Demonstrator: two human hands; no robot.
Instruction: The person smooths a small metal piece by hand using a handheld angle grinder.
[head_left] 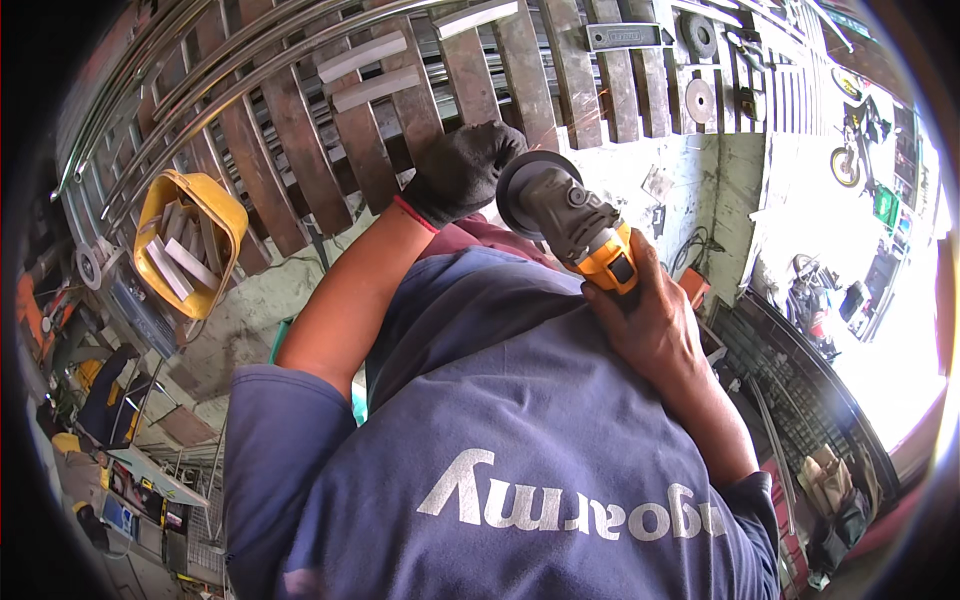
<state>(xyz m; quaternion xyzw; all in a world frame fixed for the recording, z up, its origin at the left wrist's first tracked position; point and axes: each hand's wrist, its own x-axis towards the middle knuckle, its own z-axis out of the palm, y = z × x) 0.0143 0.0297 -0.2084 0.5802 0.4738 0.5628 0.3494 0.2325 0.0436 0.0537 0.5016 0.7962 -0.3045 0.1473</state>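
My right hand [655,325], bare, is wrapped round the yellow rear body of an angle grinder [570,212]. The tool has a grey head, and its dark round disc [517,190] faces my left hand. In a black glove with a red cuff, my left hand [468,172] is closed at the edge of the slatted steel bench [372,165], right beside the disc. What its fingers grip is hidden. Faint orange sparks [588,118] show over the slats beyond the disc. Several short pale metal bars [375,90] lie on the bench ahead of my left hand.
Left of the bench, a yellow container [228,208] holds several cut metal pieces. Long thin rods [270,68] run across the bench's left part. A grey flat tool [628,38] and loose grinding discs [700,101] lie at the right. Motorbikes [850,150] stand farther right.
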